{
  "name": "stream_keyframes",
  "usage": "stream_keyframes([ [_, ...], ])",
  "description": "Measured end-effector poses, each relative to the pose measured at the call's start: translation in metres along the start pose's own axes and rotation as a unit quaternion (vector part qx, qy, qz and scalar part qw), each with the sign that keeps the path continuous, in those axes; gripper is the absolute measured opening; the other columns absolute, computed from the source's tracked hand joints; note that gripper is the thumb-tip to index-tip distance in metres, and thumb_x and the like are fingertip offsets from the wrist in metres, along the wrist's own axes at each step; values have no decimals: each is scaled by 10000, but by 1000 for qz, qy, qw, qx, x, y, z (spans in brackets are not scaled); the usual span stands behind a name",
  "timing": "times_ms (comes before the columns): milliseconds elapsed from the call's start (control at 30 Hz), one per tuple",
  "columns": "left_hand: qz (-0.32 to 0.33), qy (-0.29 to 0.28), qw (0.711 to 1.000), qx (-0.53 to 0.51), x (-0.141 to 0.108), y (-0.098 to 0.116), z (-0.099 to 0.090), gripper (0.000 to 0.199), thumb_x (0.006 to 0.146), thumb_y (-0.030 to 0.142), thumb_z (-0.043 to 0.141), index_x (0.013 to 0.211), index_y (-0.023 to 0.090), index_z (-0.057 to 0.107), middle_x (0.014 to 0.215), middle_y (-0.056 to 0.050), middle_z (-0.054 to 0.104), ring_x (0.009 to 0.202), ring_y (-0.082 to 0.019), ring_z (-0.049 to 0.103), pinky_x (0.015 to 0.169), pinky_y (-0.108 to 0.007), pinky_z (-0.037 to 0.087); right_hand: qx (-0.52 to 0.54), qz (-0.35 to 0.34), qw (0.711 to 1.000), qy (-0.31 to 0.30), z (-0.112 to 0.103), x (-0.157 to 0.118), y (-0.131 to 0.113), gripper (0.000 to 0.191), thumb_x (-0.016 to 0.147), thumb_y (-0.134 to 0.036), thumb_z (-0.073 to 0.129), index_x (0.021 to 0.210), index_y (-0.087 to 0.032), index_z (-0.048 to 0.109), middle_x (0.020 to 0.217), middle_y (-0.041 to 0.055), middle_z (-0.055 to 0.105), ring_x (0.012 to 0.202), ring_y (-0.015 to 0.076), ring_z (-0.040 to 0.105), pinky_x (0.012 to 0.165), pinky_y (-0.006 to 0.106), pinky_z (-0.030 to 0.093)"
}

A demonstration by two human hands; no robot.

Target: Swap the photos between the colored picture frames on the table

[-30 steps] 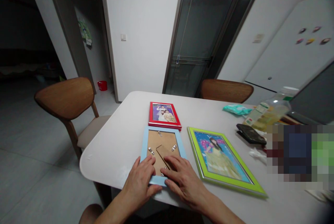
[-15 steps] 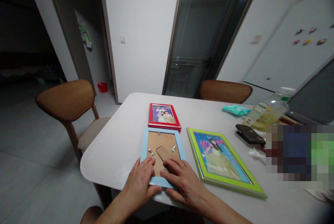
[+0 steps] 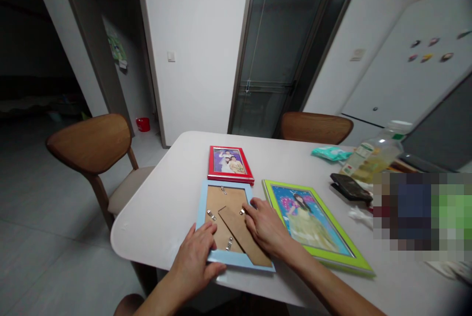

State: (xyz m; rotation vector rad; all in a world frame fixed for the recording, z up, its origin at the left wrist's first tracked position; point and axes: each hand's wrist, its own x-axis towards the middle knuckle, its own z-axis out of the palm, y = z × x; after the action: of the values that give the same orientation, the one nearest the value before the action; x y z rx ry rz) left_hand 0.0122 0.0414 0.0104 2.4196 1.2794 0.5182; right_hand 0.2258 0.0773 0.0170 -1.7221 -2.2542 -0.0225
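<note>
A light blue picture frame [image 3: 201, 210] lies face down on the white table, its brown backing board [image 3: 224, 197] showing. Metal clips sit around the board, and a brown stand leg [image 3: 245, 240] runs diagonally towards the near right corner. My left hand [image 3: 199, 252] grips the frame's near left part, fingers over the backing and thumb at the front edge. Bent fingers of my right hand [image 3: 267, 225] are closed at the metal clip [image 3: 242, 212] on the right side; the thumb is hidden. The palm is above the frame's right edge.
A red picture frame [image 3: 211, 163] lies beyond the blue one, and a larger green picture frame [image 3: 317, 256] lies right. Farther right are a teal packet [image 3: 330, 153], a bottle [image 3: 372, 156] and a dark phone-like object [image 3: 350, 187]. Chairs [image 3: 92, 141] stand around the white table [image 3: 162, 208].
My right hand has moved from the near edge up and right to the right-side clip, uncovering the stand leg and near clip. My left hand stays on the frame.
</note>
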Motion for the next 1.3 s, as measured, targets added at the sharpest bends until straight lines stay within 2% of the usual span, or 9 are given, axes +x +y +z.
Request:
stream_keyframes([
  [133, -6, 3, 1000, 6, 0, 1, 0, 298, 593, 282, 656, 839, 188, 516, 1214, -102, 480, 1162, -236, 371, 977, -469, 233, -3, -9, 1000, -29, 0, 3, -1, 250, 818, -227, 320, 797, -153, 558, 888, 74, 477, 808, 159, 451, 766, 282, 337],
  [333, -7, 6, 1000, 2, -1, 2, 0, 277, 610, 281, 631, 845, 192, 518, 1215, -99, 480, 1162, -234, 372, 976, -470, 234, -1, -22, 999, -38, -3, -2, -1, 286, 834, -235, 290, 815, -148, 563, 908, 79, 487, 790, 158, 453, 745, 285, 339],
  [433, -2, 8, 1000, -5, -1, 1, 0, 269, 609, 272, 628, 842, 196, 518, 1202, -92, 492, 1152, -237, 383, 976, -471, 234, -22, -20, 999, -22, -7, 0, -11, 236, 810, -233, 348, 841, -161, 571, 922, 83, 507, 846, 188, 434, 748, 310, 320],
  [667, 1, 28, 1000, -14, -2, 1, 1, 276, 589, 238, 660, 824, 189, 524, 1186, -88, 500, 1125, -222, 411, 983, -454, 231, 56, -122, 989, -55, 2, 22, -57, 224, 811, -206, 370, 889, -202, 580, 858, 45, 533, 835, 155, 423, 719, 277, 298],
  [800, 4, 25, 1000, -17, -3, 2, -2, 307, 571, 230, 685, 828, 185, 525, 1166, -88, 515, 1107, -223, 427, 984, -451, 229, 39, -141, 988, -59, 11, 30, -60, 220, 817, -227, 375, 802, -196, 592, 840, 46, 525, 820, 158, 411, 694, 278, 290],
  [1000, 5, 30, 999, -27, -3, 2, -2, 286, 567, 229, 689, 796, 182, 524, 1136, -84, 536, 1089, -227, 441, 986, -444, 227, 3, -196, 979, -57, 11, 23, -61, 211, 806, -240, 401, 967, -206, 533, 919, 59, 531, 865, 188, 403, 693, 298, 294],
  [1067, 3, 33, 999, -29, -3, 2, -1, 290, 563, 219, 691, 796, 177, 524, 1137, -87, 535, 1087, -229, 442, 987, -445, 226, 19, -205, 977, -61, 10, 23, -61, 207, 795, -237, 418, 959, -209, 541, 923, 54, 541, 867, 184, 413, 706, 293, 300],
  [1133, 5, 33, 999, -30, -3, 2, -1, 302, 560, 211, 692, 808, 176, 523, 1133, -87, 537, 1087, -230, 442, 985, -448, 229, 65, -166, 982, -56, 11, 28, -57, 176, 786, -248, 433, 886, -217, 575, 892, 36, 562, 847, 165, 438, 712, 270, 310],
  [1300, 7, 24, 999, -33, -4, 1, 0, 332, 564, 215, 684, 847, 182, 514, 1139, -90, 535, 1111, -228, 421, 981, -448, 230, 119, 14, 993, -6, 26, 61, -36, 228, 796, -244, 395, 810, -162, 607, 793, 49, 608, 726, 129, 505, 648, 227, 332],
])
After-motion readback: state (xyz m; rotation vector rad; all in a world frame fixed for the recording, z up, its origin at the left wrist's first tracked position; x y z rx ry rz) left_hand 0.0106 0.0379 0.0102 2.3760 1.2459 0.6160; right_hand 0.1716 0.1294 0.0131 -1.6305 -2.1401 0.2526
